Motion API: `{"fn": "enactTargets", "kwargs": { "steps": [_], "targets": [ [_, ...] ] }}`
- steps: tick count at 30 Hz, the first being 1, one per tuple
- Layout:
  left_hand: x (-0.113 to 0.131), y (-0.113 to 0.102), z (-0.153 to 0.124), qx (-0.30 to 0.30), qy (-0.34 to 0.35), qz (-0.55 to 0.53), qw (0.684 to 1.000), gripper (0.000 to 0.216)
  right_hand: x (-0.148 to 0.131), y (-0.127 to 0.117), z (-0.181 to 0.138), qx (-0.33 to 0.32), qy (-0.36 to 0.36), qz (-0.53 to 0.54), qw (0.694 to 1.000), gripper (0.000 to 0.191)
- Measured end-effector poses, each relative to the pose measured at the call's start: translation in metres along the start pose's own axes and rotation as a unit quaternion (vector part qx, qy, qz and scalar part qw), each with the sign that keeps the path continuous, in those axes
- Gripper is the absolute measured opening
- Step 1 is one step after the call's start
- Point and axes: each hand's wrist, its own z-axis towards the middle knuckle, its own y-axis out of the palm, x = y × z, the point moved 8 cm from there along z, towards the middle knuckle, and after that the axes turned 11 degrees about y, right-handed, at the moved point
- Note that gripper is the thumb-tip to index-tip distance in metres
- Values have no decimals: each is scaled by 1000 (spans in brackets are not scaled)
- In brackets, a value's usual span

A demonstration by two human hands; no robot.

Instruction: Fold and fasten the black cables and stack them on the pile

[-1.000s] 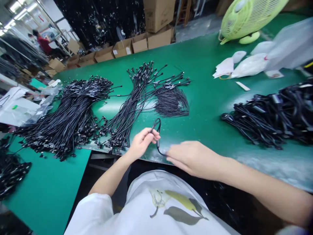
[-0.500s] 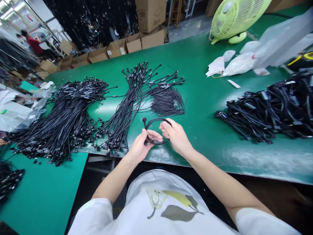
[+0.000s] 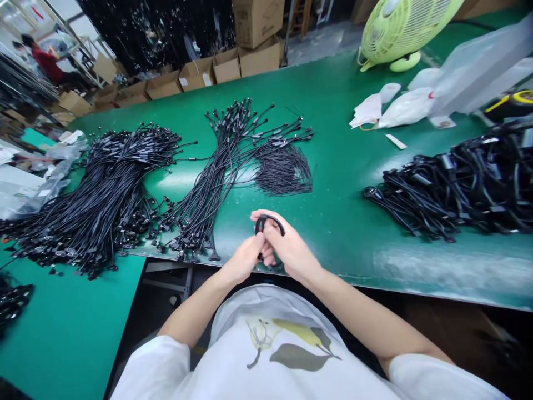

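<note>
Both my hands meet at the near edge of the green table (image 3: pixel 345 183) and hold one short black cable (image 3: pixel 268 220) wound into a small coil. My left hand (image 3: pixel 245 258) pinches the coil from below-left. My right hand (image 3: pixel 287 247) wraps over it from the right, fingers closed around the loop. Only the top arc of the coil shows above my fingers. Just beyond my hands lies a fanned bundle of black cables (image 3: pixel 233 166).
A large pile of black cables (image 3: pixel 100 194) lies at left and another heap of cables (image 3: pixel 458 189) at right. White plastic bags (image 3: pixel 408 105) and a green fan (image 3: pixel 403 28) stand at the back right. Cardboard boxes (image 3: pixel 216 69) line the far edge. A person in red (image 3: pixel 41 58) stands far left.
My right hand came in from the right to the cable. The loop, wide half a second ago, is now wound into a tighter, smaller coil between both hands.
</note>
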Motion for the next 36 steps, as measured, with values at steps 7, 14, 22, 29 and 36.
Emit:
{"fn": "enactTargets", "kwargs": {
  "steps": [7,14,22,29,36],
  "targets": [
    [4,4,-9,-121,-27,150,981,50,15,8,1,-87,37,-70,993,40],
    [-6,7,-24,-68,-119,-49,989,35,18,2,8,-132,60,-55,988,49],
    [-21,24,-31,-87,-181,-84,976,27,23,5,4,-172,98,-110,974,58],
    [-12,29,-27,-115,-172,-89,974,39,11,10,3,-170,78,-79,979,57],
    [-12,36,-32,-85,-176,-217,956,48,5,16,9,-215,45,-69,973,65]
  ]
}}
